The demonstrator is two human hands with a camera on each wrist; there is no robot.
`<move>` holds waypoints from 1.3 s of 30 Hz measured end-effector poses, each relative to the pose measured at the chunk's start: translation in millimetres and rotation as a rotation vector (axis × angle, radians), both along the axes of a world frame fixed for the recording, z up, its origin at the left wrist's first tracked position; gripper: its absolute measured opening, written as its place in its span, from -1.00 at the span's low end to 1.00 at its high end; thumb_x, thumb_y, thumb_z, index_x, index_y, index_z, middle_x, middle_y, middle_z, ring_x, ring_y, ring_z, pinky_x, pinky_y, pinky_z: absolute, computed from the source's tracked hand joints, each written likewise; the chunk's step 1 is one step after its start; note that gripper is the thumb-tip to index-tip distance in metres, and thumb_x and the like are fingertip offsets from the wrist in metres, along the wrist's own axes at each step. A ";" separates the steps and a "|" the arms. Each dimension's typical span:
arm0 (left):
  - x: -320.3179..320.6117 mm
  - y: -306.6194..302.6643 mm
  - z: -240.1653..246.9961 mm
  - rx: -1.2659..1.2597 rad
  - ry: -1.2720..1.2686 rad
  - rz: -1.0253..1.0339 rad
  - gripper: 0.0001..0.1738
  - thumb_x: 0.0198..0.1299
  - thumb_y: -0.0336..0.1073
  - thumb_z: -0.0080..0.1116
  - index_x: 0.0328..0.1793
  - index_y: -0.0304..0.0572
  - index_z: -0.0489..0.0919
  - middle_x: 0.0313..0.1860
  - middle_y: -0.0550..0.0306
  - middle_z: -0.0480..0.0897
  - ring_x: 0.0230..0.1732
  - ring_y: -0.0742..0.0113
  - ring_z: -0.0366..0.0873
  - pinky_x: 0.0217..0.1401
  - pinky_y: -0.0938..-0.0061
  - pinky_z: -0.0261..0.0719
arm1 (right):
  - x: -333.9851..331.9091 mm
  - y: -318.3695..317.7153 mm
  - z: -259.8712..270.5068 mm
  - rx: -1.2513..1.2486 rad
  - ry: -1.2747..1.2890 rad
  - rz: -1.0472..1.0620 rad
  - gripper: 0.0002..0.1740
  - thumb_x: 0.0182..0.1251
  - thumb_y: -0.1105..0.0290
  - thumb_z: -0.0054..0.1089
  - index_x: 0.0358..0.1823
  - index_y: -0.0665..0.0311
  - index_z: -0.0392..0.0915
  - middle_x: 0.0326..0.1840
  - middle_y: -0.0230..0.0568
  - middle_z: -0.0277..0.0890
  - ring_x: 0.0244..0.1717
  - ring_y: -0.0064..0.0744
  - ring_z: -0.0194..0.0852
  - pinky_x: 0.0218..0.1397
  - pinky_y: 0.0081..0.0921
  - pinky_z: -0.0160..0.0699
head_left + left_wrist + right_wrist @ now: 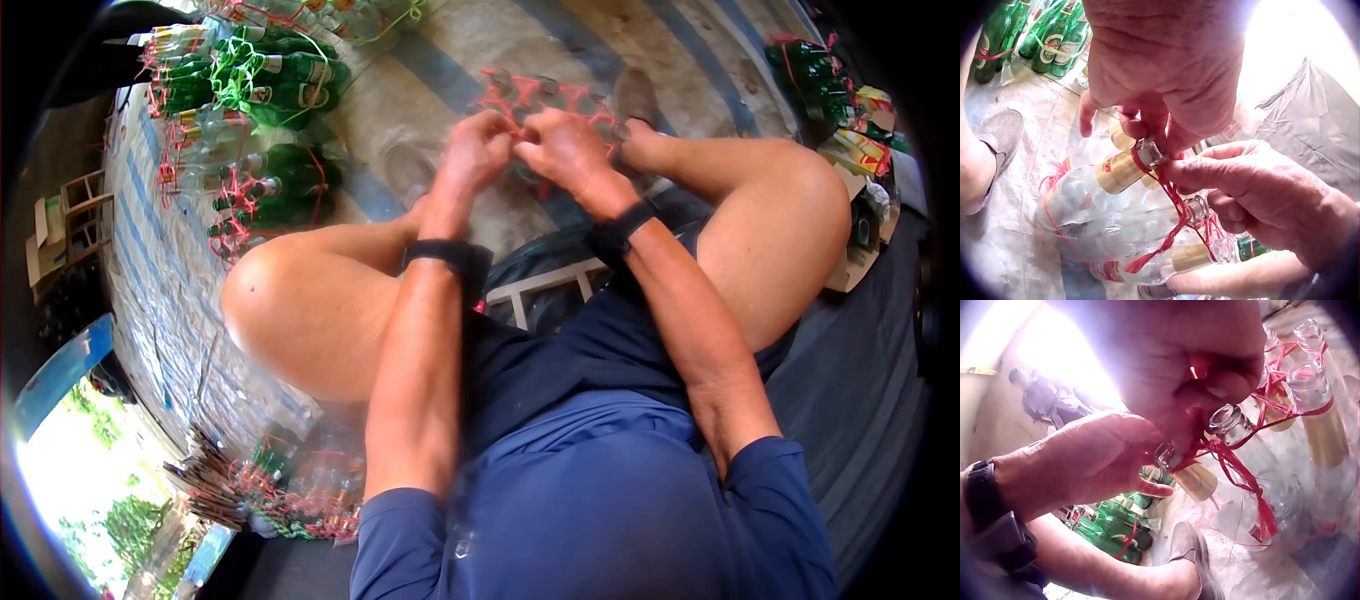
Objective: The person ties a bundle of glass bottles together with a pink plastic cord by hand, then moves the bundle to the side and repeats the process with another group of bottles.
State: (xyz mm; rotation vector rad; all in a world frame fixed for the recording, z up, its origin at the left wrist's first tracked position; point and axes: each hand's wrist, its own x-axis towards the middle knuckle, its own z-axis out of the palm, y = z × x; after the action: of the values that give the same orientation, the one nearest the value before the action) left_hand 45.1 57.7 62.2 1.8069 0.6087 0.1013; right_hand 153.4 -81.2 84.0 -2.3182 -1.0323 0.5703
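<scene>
Several clear glass bottles with gold neck labels are bound in a bundle by red plastic twine. My left hand is over a bottle neck at the bundle's edge, its curled fingers pinching the twine there. Close beside it, my right hand pinches the twine between thumb and forefinger. In the right wrist view, a knotted tail of twine hangs below the right hand, and the left hand meets it at the neck. The head view shows both hands together above the bundle, between the feet.
Bundles of green bottles and clear bottles stand to the left on a striped sheet. Another green bundle is at the far right, near a cardboard box. A wooden frame shows under the seated person's lap.
</scene>
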 end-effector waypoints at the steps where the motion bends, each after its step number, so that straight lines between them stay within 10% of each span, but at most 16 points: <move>1: 0.3 0.1 -2.4 0.018 -0.020 0.001 -0.80 0.29 -0.36 0.20 -0.09 -0.34 0.71 -0.30 0.17 0.74 -0.24 0.49 0.59 -0.17 0.47 0.57 | 0.2 1.1 -0.2 -0.034 0.012 -0.005 -0.65 0.18 0.14 0.41 -0.19 0.28 0.78 -0.13 0.10 0.74 -0.06 0.15 0.73 0.02 -0.06 0.66; 4: 1.3 -1.3 -5.0 0.082 0.053 0.050 -0.74 0.24 -0.25 0.22 -0.09 -0.26 0.77 -0.21 -0.23 0.80 -0.15 -0.06 0.80 -0.03 0.19 0.68 | -1.2 2.7 2.2 -0.062 0.017 -0.029 -0.66 0.19 0.14 0.40 -0.21 0.28 0.78 -0.14 0.11 0.75 -0.05 0.16 0.74 0.02 -0.05 0.67; 7: 1.3 -2.8 -6.2 0.122 0.062 0.049 -0.79 0.29 -0.35 0.20 -0.10 -0.35 0.72 -0.34 0.20 0.74 -0.30 0.53 0.58 -0.24 0.49 0.55 | -4.3 5.2 3.9 -0.099 -0.005 -0.043 -0.68 0.20 0.16 0.38 -0.22 0.28 0.79 -0.16 0.12 0.75 -0.05 0.17 0.74 0.03 -0.04 0.67; 10: 1.5 -4.0 -6.8 0.133 0.032 0.056 -0.80 0.29 -0.35 0.21 -0.11 -0.34 0.72 -0.36 0.21 0.73 -0.32 0.54 0.58 -0.27 0.50 0.54 | -8.1 6.0 4.1 -0.105 -0.066 -0.048 -0.68 0.22 0.17 0.35 -0.23 0.30 0.80 -0.17 0.14 0.75 -0.06 0.18 0.75 0.03 -0.03 0.68; 11: 1.6 -4.6 -7.0 0.133 0.031 0.057 -0.80 0.29 -0.35 0.21 -0.11 -0.34 0.72 -0.36 0.21 0.73 -0.32 0.54 0.58 -0.27 0.50 0.54 | -8.4 5.9 4.2 -0.104 -0.067 -0.047 -0.68 0.22 0.17 0.35 -0.23 0.30 0.80 -0.17 0.14 0.75 -0.06 0.18 0.75 0.03 -0.03 0.68; 13: 1.6 -5.7 -6.1 0.134 0.053 0.095 -0.75 0.24 -0.23 0.21 -0.13 -0.20 0.78 -0.26 -0.19 0.79 -0.16 -0.13 0.79 -0.04 0.12 0.68 | -9.0 6.2 4.6 -0.114 -0.030 -0.080 -0.68 0.23 0.19 0.30 -0.23 0.31 0.80 -0.16 0.16 0.75 -0.05 0.19 0.74 0.04 -0.02 0.67; 17: 1.6 -6.9 -3.8 0.157 0.049 0.098 -0.75 0.24 -0.24 0.21 -0.13 -0.20 0.79 -0.26 -0.19 0.79 -0.16 -0.12 0.79 -0.04 0.12 0.68 | -10.1 4.5 4.3 -0.087 -0.044 -0.078 -0.68 0.25 0.20 0.26 -0.23 0.31 0.80 -0.17 0.17 0.75 -0.05 0.21 0.74 0.05 0.01 0.66; 19: 1.0 -5.9 -5.8 0.101 0.015 0.081 -0.80 0.29 -0.34 0.22 -0.13 -0.35 0.72 -0.37 0.20 0.73 -0.31 0.54 0.60 -0.26 0.49 0.56 | -9.9 4.8 5.0 -0.106 -0.026 -0.083 -0.69 0.25 0.21 0.24 -0.23 0.31 0.79 -0.14 0.14 0.75 -0.03 0.21 0.73 0.04 0.02 0.65; 32: -1.0 -7.0 8.9 0.179 0.042 0.044 -0.71 0.22 -0.22 0.29 -0.07 -0.27 0.77 -0.28 0.05 0.80 -0.22 0.37 0.70 -0.06 0.37 0.64 | -22.3 -4.9 2.6 0.081 -0.172 0.018 -0.80 0.21 0.30 0.22 -0.27 0.28 0.65 -0.12 0.01 0.63 -0.15 0.21 0.72 -0.13 0.14 0.66; 34: -1.2 -8.8 18.5 0.250 0.024 0.047 -0.77 0.13 -0.19 0.32 -0.17 -0.08 0.83 -0.26 -0.10 0.80 -0.16 -0.09 0.79 -0.04 0.15 0.68 | -28.8 -6.9 6.2 0.122 -0.192 0.017 -0.84 0.20 0.33 0.22 -0.29 0.27 0.63 -0.15 -0.01 0.59 -0.20 0.21 0.72 -0.16 0.15 0.66; 39: -4.3 -5.7 27.3 0.259 0.017 -0.013 -0.79 0.11 -0.21 0.36 -0.19 -0.07 0.84 -0.28 -0.07 0.80 -0.20 -0.05 0.79 -0.09 0.17 0.69 | -43.9 -16.3 2.6 0.120 -0.259 0.074 -0.86 0.15 0.36 0.28 -0.29 0.23 0.58 -0.14 -0.05 0.55 -0.29 0.22 0.69 -0.23 0.12 0.65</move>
State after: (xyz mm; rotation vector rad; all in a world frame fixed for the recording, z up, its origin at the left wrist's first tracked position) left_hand 40.8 52.0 89.5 2.0634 0.6181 0.1631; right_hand 109.6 -97.5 86.6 -2.2952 -1.2397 0.2311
